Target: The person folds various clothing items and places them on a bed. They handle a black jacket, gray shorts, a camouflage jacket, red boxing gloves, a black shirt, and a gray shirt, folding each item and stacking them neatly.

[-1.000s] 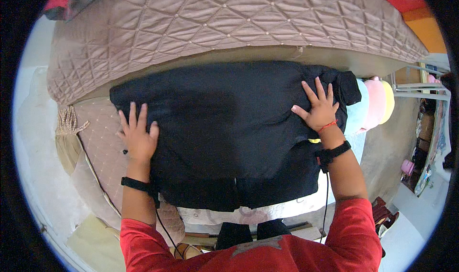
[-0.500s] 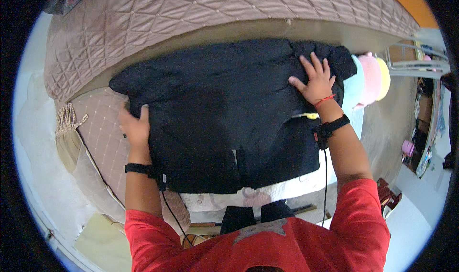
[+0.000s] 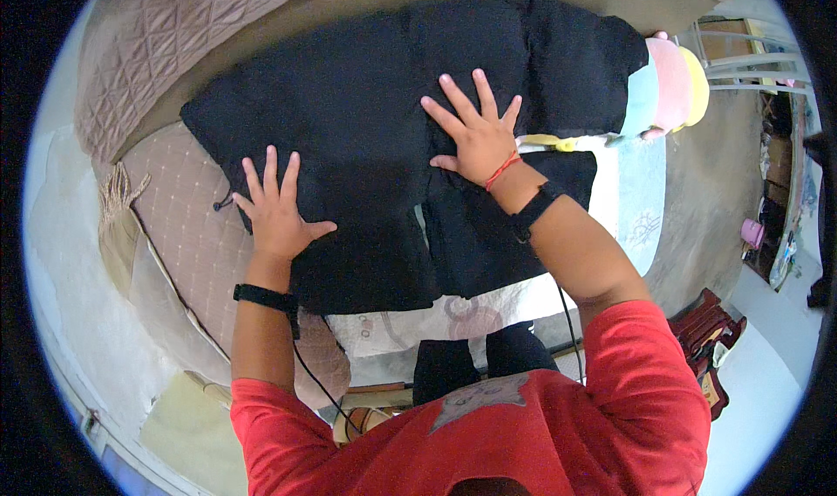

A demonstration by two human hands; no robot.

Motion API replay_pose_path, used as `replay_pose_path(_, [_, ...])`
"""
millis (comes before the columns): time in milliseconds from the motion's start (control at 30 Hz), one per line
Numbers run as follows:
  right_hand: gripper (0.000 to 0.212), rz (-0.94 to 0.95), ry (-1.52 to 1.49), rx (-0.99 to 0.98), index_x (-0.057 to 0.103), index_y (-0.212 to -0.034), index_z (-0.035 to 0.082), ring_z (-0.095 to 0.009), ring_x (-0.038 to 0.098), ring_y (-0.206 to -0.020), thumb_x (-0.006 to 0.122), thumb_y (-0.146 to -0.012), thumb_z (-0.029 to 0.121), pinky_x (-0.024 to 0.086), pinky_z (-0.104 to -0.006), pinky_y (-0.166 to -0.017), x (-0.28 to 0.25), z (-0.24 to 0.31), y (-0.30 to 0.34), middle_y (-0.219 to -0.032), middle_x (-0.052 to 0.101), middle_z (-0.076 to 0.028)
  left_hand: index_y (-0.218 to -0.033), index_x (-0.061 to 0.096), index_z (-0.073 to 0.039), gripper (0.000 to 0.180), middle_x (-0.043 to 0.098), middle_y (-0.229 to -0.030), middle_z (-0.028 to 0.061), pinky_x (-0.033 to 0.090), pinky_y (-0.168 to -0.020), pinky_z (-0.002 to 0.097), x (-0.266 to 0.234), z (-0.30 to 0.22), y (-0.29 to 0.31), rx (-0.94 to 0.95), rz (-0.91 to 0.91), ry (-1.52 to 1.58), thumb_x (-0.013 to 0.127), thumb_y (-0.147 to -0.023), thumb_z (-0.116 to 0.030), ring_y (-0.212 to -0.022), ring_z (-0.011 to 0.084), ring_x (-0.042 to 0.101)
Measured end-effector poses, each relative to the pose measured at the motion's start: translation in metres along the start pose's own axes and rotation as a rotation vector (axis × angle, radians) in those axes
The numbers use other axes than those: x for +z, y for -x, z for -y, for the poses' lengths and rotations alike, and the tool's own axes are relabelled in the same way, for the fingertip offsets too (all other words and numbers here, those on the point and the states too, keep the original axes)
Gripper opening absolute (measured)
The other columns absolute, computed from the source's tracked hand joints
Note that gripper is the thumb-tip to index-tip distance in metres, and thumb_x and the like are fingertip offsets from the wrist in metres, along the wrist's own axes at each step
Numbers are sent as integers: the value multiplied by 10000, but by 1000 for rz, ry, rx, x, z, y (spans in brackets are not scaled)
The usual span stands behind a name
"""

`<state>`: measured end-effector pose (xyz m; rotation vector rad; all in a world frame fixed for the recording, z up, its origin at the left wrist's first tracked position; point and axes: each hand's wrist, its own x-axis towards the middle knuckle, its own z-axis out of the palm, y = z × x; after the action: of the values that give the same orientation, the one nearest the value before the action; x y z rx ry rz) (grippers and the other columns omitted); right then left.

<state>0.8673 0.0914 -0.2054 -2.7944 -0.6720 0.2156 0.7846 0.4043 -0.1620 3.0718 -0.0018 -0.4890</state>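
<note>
A black garment (image 3: pixel 349 121), which looks like a jacket, lies spread out in front of me. Near its left edge my left hand (image 3: pixel 281 217) rests palm down on the cloth, fingers spread. A small dark drawcord (image 3: pixel 223 203) sticks out from the edge beside that hand. My right hand (image 3: pixel 481 145) is flat on the upper middle of the garment, its fingers also apart. To the right of it, a yellow strip (image 3: pixel 558 142) shows in a gap in the black cloth. Neither hand grips anything.
A pink, yellow and light-blue plush-like roll (image 3: pixel 676 82) sits at the garment's right end. White patterned cloth (image 3: pixel 392 332) shows beneath it. A quilted brown cover (image 3: pixel 192 51) borders the far side; a tasselled brown cushion (image 3: pixel 174 182) lies left. A dark red object (image 3: pixel 706 326) stands lower right.
My right hand has moved left across the cloth, from the right end to the upper middle. My left hand has come onto the garment with fingers spread. The far part now lies smoother and reaches farther.
</note>
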Motion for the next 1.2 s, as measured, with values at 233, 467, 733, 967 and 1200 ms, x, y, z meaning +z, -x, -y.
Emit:
replay_pose_path(233, [985, 100, 81, -83, 347, -1402, 447, -401, 51, -1425, 843, -552, 400, 200, -815, -928, -3, -1, 21, -1561, 142, 21, -1403, 356, -267, 1038, 226, -1528, 118, 229, -1032, 676, 21, 32, 17, 142, -269, -26, 877, -510, -174, -1400, 439, 148])
replay_pose_path(467, [838, -74, 124, -53, 356, -1379, 489, -399, 78, -1421, 738, -698, 184, 208, -813, -922, 36, -14, -17, -1560, 152, 34, -1410, 335, -272, 1058, 232, -1524, 118, 295, -1008, 658, 41, 52, -16, 168, -322, 3, 860, -509, -91, -1383, 459, 180])
replay_pose_path(733, [1014, 84, -17, -30, 335, -1394, 475, -358, 55, -1435, 861, -545, 304, 203, -805, -943, 39, -22, -30, -1565, 130, 53, -1445, 301, -198, 1080, 177, -1541, 127, 251, -1100, 582, 44, 32, -37, -38, -125, -47, 864, -531, -87, -1381, 483, 137])
replay_pose_path(967, [689, -292, -168, -77, 518, -1313, 161, -407, 327, -1326, 767, -693, 330, 326, -477, -1084, -31, -64, 61, -1426, 391, -157, -1447, 259, -39, 907, 216, -1504, 232, 206, -1142, 452, 25, 70, 34, 11, -161, 525, 657, -634, 15, -1379, 384, 237])
replay_pose_path(1200, [586, 47, -131, 576, 534, -1286, 110, -385, 374, -1303, 672, -725, 211, 356, -445, -1066, -85, -107, 320, -1373, 455, -168, -1207, 548, 14, 513, 602, -1185, 158, 391, -1024, 392, 10, 69, 158, -204, 271, 501, 581, -696, -3, -1155, 289, 540])
